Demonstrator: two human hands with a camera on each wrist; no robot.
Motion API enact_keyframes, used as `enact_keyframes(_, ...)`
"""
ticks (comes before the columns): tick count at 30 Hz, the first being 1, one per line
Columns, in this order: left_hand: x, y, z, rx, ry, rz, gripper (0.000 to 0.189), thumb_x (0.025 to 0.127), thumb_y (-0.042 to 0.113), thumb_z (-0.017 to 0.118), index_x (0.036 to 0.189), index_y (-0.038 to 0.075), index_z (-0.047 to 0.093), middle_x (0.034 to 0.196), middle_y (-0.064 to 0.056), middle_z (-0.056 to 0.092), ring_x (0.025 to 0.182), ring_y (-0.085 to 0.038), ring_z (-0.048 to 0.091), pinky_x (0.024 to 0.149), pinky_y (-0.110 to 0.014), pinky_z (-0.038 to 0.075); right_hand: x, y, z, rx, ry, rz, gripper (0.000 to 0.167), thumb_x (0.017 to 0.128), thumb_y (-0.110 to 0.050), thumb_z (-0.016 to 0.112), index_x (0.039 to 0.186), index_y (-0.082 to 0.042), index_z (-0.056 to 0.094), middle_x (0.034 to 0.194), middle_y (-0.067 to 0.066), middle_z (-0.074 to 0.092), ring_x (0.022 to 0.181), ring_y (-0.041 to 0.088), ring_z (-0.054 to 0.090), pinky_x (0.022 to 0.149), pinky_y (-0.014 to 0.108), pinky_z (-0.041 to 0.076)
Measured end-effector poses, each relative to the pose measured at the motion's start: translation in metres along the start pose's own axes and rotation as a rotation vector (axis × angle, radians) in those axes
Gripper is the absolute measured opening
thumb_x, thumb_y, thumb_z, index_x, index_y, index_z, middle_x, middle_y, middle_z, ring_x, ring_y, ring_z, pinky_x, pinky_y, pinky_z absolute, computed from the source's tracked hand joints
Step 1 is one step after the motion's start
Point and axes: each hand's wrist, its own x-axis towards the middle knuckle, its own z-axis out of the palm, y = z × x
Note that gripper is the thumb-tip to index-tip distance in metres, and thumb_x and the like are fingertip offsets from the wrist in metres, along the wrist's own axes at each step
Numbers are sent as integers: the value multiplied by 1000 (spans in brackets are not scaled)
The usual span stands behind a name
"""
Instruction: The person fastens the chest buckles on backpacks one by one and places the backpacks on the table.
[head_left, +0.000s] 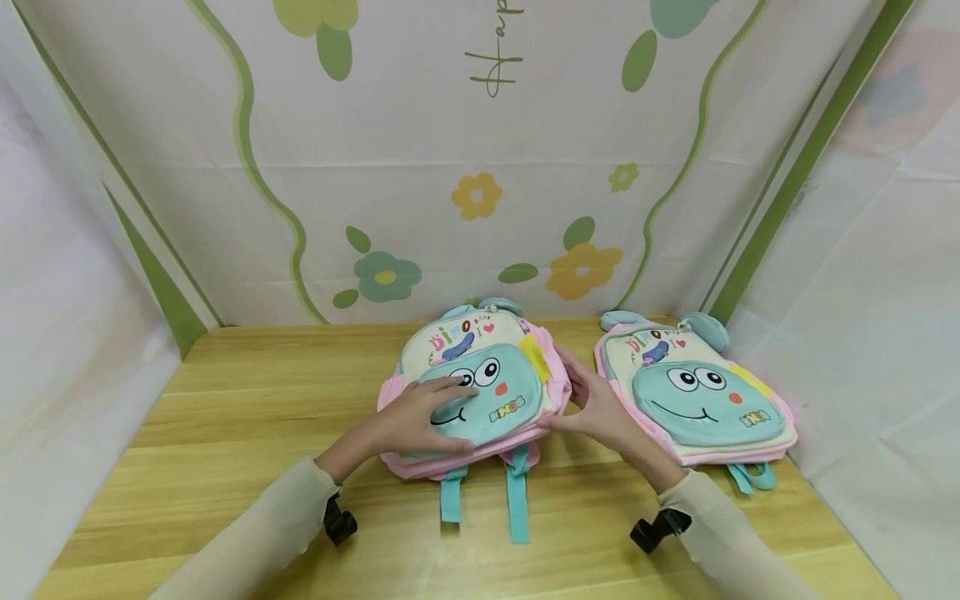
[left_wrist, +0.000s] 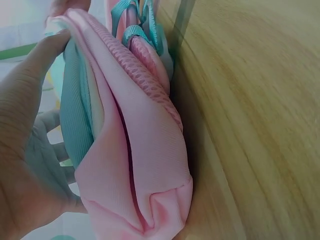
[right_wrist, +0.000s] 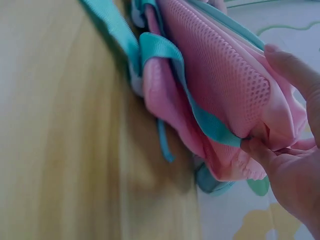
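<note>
A child's backpack (head_left: 517, 379) with a teal cartoon-face pocket, cream top and pink sides lies face up on the wooden table. Across its front pocket rests my left hand (head_left: 420, 415), the fingers spread over the printed face and the thumb near the lower edge. At the bag's right side my right hand (head_left: 600, 410) grips the pink edge between thumb and fingers. From the right wrist, the pink mesh back (right_wrist: 220, 65) shows tilted up from the table, with a teal strap (right_wrist: 212, 127) by the fingertips. Two teal straps (head_left: 517, 500) trail toward me.
A second matching backpack (head_left: 712, 408) lies face up to the right, close to my right forearm. Behind the wooden table (head_left: 270, 400) rises a white cloth backdrop (head_left: 420, 142) with flower prints. White cloth also hangs at both sides.
</note>
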Motion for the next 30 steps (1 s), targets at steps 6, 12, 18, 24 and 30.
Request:
enact_keyframes(6,-2,-1,-5,-96,51,0,84,85,65,72,157,38,38,167,-5,30,154,-32,29,116,-61,36,23,-21,6,45,17,-124,106,76,5,86,161,-4,24,166,18,30,143,28,44,105,18,47)
enact_keyframes(12,-3,-1,-14,-175,129,43,83,87,56,75,157,34,38,164,-5,36,153,-30,32,117,-59,36,43,-42,12,46,8,-196,100,77,7,84,160,-4,29,163,16,36,137,20,52,107,22,48)
enact_keyframes(18,-4,-2,-23,-232,185,41,87,87,52,77,159,41,30,166,5,33,154,-25,29,119,-59,32,62,-68,22,-26,0,-233,97,77,2,86,159,-8,34,161,11,41,138,25,53,109,26,47)
enact_keyframes(24,-3,1,-27,-289,223,32,91,88,51,76,161,40,22,168,0,28,155,-29,27,117,-62,35,79,-91,31,-146,-33,-308,96,76,2,86,157,-7,37,159,14,44,136,30,54,108,28,48)
enact_keyframes(30,-4,7,-29,-420,252,23,93,90,41,78,163,34,21,169,-2,25,150,-32,36,113,-53,44,91,-110,34,-230,-64,-329,93,77,-3,87,156,-9,40,159,11,44,138,27,53,111,36,47)
